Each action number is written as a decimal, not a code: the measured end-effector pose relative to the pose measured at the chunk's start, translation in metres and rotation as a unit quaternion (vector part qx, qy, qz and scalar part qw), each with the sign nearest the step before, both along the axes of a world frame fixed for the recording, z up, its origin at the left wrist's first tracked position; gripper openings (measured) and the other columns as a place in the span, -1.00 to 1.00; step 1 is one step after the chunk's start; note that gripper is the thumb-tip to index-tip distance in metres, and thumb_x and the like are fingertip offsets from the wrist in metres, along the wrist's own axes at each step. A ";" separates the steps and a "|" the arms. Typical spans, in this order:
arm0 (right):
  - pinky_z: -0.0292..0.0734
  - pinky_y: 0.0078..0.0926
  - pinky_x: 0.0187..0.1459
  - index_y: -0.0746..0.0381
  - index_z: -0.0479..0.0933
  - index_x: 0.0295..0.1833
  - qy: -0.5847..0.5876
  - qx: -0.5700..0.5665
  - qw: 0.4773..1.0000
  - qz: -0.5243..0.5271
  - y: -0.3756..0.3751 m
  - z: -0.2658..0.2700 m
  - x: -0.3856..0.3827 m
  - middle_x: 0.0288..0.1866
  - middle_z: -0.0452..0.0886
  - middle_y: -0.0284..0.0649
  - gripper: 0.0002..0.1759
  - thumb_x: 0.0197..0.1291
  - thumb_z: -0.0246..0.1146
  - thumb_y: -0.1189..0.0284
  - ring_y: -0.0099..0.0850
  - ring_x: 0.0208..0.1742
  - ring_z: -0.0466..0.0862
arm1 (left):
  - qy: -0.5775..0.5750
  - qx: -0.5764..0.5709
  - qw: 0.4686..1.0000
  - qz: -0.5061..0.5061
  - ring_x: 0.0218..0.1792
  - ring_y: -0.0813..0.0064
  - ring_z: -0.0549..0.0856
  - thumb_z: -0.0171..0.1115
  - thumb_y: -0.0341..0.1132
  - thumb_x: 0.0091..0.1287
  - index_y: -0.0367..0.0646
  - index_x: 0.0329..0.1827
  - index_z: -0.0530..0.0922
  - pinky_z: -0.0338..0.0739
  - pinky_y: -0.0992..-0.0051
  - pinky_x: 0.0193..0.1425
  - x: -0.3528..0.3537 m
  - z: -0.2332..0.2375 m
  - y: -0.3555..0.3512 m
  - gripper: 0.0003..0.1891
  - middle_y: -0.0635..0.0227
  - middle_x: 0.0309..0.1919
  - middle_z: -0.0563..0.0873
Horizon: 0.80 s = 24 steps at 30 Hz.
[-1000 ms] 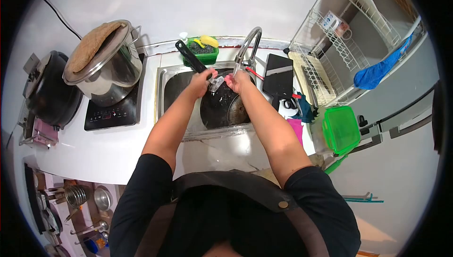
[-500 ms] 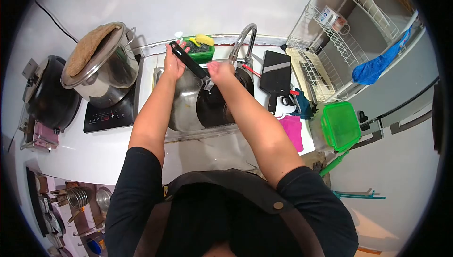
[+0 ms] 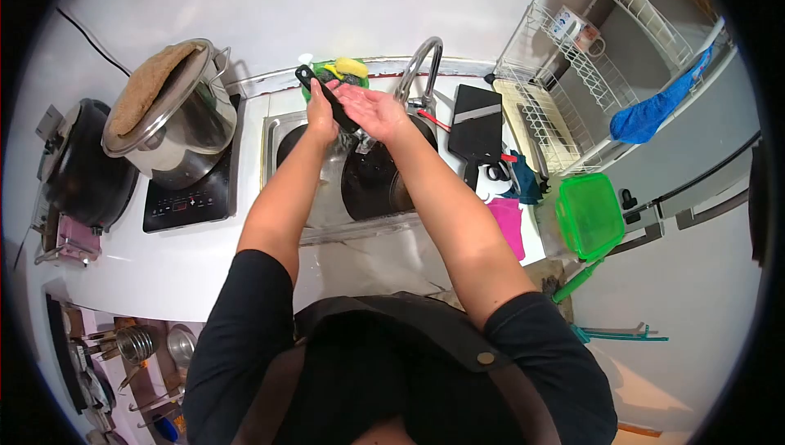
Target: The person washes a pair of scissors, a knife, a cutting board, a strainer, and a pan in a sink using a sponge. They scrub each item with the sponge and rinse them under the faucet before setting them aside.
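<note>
My left hand [image 3: 320, 118] grips the black handle [image 3: 315, 84] of a dark frying pan [image 3: 372, 183] that stands tilted in the steel sink [image 3: 282, 138]. My right hand [image 3: 370, 110] is flat and open, palm up, resting across the handle just below the curved tap [image 3: 421, 65]. Behind both hands sits a green basket [image 3: 345, 71] with a yellow sponge in it.
A big steel pot [image 3: 168, 114] with a cloth on its lid stands on the induction hob [image 3: 192, 196] at left. A black cutting board [image 3: 476, 122], scissors and a pink cloth [image 3: 511, 228] lie right of the sink. A white dish rack [image 3: 572, 77] and green container [image 3: 589, 216] are further right.
My left hand slid from the handle's upper end down to its middle. My right hand moved up from the pan rim onto the handle and opened flat.
</note>
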State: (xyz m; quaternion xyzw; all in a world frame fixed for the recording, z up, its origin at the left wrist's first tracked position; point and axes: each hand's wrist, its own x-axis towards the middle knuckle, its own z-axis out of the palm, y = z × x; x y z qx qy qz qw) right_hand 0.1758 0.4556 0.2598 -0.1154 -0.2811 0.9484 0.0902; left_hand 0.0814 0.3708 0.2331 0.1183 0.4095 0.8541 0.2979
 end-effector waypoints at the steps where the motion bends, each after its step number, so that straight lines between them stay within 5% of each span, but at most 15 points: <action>1: 0.35 -0.25 0.08 0.40 0.22 0.15 0.051 -0.053 0.996 0.049 -0.002 0.006 0.002 0.09 0.38 0.02 -0.59 0.25 -0.18 0.40 -0.16 0.10 0.42 | 0.006 -0.005 1.000 0.004 -0.14 0.31 0.56 -0.16 0.13 0.29 -0.26 0.09 0.30 0.46 0.38 -0.12 -0.012 -0.003 0.001 -0.41 0.15 -0.10 0.54; 4: 0.40 -0.25 0.02 0.40 0.25 0.12 -0.006 0.111 0.993 -0.044 0.000 -0.013 0.010 0.01 0.43 0.02 -0.58 0.26 -0.19 0.36 -0.13 0.04 0.46 | 0.110 -0.047 0.989 0.090 -0.10 0.37 0.55 -0.09 -0.03 0.32 -0.24 0.10 0.31 0.46 0.45 -0.12 -0.016 0.043 -0.014 -0.53 0.21 -0.07 0.54; 6: 0.44 -0.26 -0.06 0.44 0.27 0.06 -0.274 -0.153 0.902 -0.296 0.008 -0.024 0.014 -0.04 0.45 0.06 -0.58 0.26 -0.20 0.33 -0.11 -0.01 0.48 | 0.124 -0.028 0.987 0.098 -0.09 0.38 0.54 -0.12 -0.05 0.34 -0.24 0.10 0.31 0.45 0.48 -0.12 -0.025 0.063 -0.022 -0.55 0.21 -0.06 0.54; 7: 0.44 -0.26 -0.06 0.44 0.27 0.06 -0.273 -0.155 0.902 -0.297 0.003 -0.021 0.012 -0.04 0.45 0.06 -0.58 0.26 -0.20 0.33 -0.11 -0.01 0.48 | 0.136 -0.008 0.985 0.103 -0.07 0.39 0.54 -0.16 -0.07 0.36 -0.24 0.10 0.31 0.45 0.50 -0.12 -0.033 0.064 -0.021 -0.57 0.21 -0.04 0.53; 10: 0.46 -0.27 -0.10 0.48 0.30 -0.02 -0.139 -0.182 0.943 -0.243 -0.014 -0.008 -0.005 0.00 0.43 0.12 -0.61 0.23 -0.22 0.39 -0.11 -0.04 0.50 | 0.128 -0.005 0.985 0.117 -0.06 0.37 0.53 -0.30 0.00 0.38 -0.26 0.09 0.32 0.44 0.47 -0.08 -0.031 0.051 -0.009 -0.51 0.14 -0.04 0.53; 12: 0.40 -0.31 0.01 0.46 0.31 0.02 0.067 -0.011 0.996 -0.052 -0.020 0.009 -0.007 0.08 0.39 0.04 -0.63 0.19 -0.06 0.40 -0.16 0.07 0.43 | 0.103 -0.005 0.984 0.146 -0.06 0.34 0.53 -0.40 0.09 0.36 -0.28 0.07 0.33 0.43 0.44 -0.06 -0.019 0.044 0.001 -0.41 0.11 -0.07 0.54; 15: 0.46 -0.35 -0.10 0.41 0.38 -0.08 -0.088 0.119 0.987 0.058 -0.010 0.027 0.006 -0.07 0.49 -0.01 -0.70 0.14 0.02 0.43 -0.27 -0.05 0.52 | 0.050 0.015 0.993 0.109 -0.21 0.39 0.58 -0.17 0.04 0.33 -0.32 -0.01 0.40 0.46 0.43 -0.16 0.001 0.006 0.011 -0.48 0.10 -0.18 0.58; 16: 0.46 -0.35 -0.10 0.41 0.38 -0.08 -0.088 0.118 0.987 0.060 0.010 0.001 -0.002 -0.07 0.49 -0.01 -0.70 0.14 0.02 0.43 -0.27 -0.05 0.52 | 0.089 -0.192 0.971 0.107 -0.23 0.42 0.58 -0.06 0.03 0.27 -0.31 -0.06 0.44 0.45 0.45 -0.19 0.010 -0.009 0.012 -0.49 0.13 -0.21 0.59; 17: 0.47 -0.44 -0.32 0.37 0.42 -0.18 -0.199 0.274 0.940 -0.037 0.039 -0.047 -0.015 -0.28 0.53 -0.11 -0.77 0.14 0.03 0.42 -0.36 -0.31 0.55 | 0.123 -0.389 0.907 0.101 -0.25 0.44 0.58 0.05 0.03 0.21 -0.30 -0.12 0.49 0.45 0.46 -0.21 0.019 -0.025 0.011 -0.51 0.16 -0.24 0.59; 18: 0.48 -0.53 -0.53 0.32 0.47 -0.27 -0.300 0.418 0.847 -0.134 0.058 -0.072 -0.021 -0.49 0.57 -0.21 -0.81 0.14 0.04 0.42 -0.45 -0.57 0.58 | 0.163 -0.296 0.941 0.023 -0.24 0.43 0.58 0.12 0.04 0.13 -0.31 -0.16 0.51 0.45 0.46 -0.21 0.032 -0.044 0.007 -0.49 0.18 -0.25 0.60; 19: 0.48 -0.53 -0.53 0.32 0.47 -0.27 -0.300 0.420 0.846 -0.134 0.050 -0.050 -0.003 -0.49 0.57 -0.21 -0.81 0.14 0.04 0.42 -0.45 -0.57 0.58 | 0.200 -0.196 0.958 -0.057 -0.22 0.41 0.57 0.19 0.05 0.05 -0.32 -0.20 0.53 0.44 0.45 -0.20 0.041 -0.060 0.006 -0.47 0.20 -0.26 0.60; 20: 0.44 -0.60 -0.54 0.30 0.48 -0.28 -0.267 0.395 0.879 0.006 0.029 -0.004 0.027 -0.49 0.57 -0.22 -0.80 0.15 0.00 0.43 -0.47 -0.59 0.53 | 0.200 -0.193 0.959 -0.058 -0.22 0.41 0.57 0.19 0.05 0.05 -0.32 -0.20 0.53 0.44 0.45 -0.20 0.032 -0.069 0.006 -0.47 0.20 -0.26 0.60; 22: 0.41 -0.66 -0.53 0.28 0.50 -0.28 -0.170 0.361 0.893 0.211 0.010 0.027 0.051 -0.47 0.57 -0.25 -0.79 0.16 -0.01 0.42 -0.53 -0.57 0.50 | 0.325 -0.314 0.865 -0.219 -0.17 0.37 0.56 0.22 0.10 0.00 -0.34 -0.17 0.54 0.43 0.46 -0.15 0.012 -0.085 -0.003 -0.40 0.17 -0.22 0.60; 23: 0.41 -0.66 -0.53 0.28 0.50 -0.28 -0.172 0.360 0.892 0.214 0.017 0.010 0.042 -0.47 0.57 -0.25 -0.79 0.16 -0.01 0.42 -0.53 -0.57 0.50 | 0.321 -0.315 0.866 -0.219 -0.17 0.37 0.56 0.22 0.10 0.00 -0.34 -0.17 0.54 0.43 0.46 -0.15 0.017 -0.083 0.001 -0.40 0.17 -0.22 0.60; 24: 0.43 -0.67 -0.50 0.28 0.50 -0.26 -0.173 0.428 0.881 0.100 0.024 -0.005 0.028 -0.43 0.58 -0.26 -0.80 0.15 0.00 0.44 -0.53 -0.50 0.53 | 0.196 -0.355 0.892 -0.197 -0.17 0.38 0.56 0.26 0.09 -0.04 -0.30 -0.16 0.54 0.42 0.48 -0.15 0.021 -0.079 0.010 -0.41 0.21 -0.20 0.60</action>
